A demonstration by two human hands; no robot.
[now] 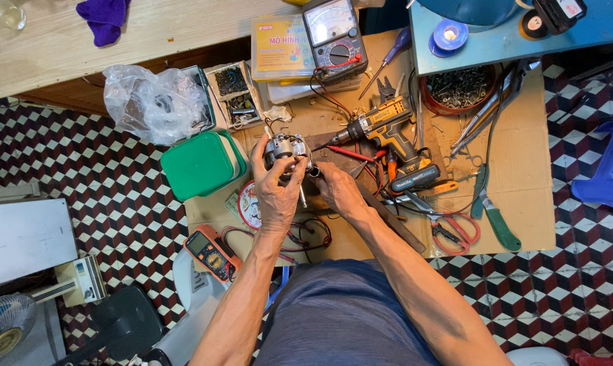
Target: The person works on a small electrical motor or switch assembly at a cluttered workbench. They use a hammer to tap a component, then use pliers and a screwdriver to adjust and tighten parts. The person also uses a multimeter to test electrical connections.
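Note:
My left hand (275, 190) grips a small grey electric motor (286, 148) with copper windings, holding it upright above a sheet of cardboard (523, 196); a thin metal shaft sticks down below the hand. Touching the motor's right side, my right hand (337, 190) pinches a small dark cylindrical part (314, 171) between thumb and fingers. A yellow and black cordless drill (391, 135) lies just right of the hands, bit pointing left towards the motor.
An orange multimeter (212, 252) lies lower left, an analogue meter (333, 37) at the top. A green box (199, 165) and plastic bag (154, 102) sit left. Red-handled scissors (455, 230), green-handled pliers (493, 217) and a bowl of screws (459, 88) sit right.

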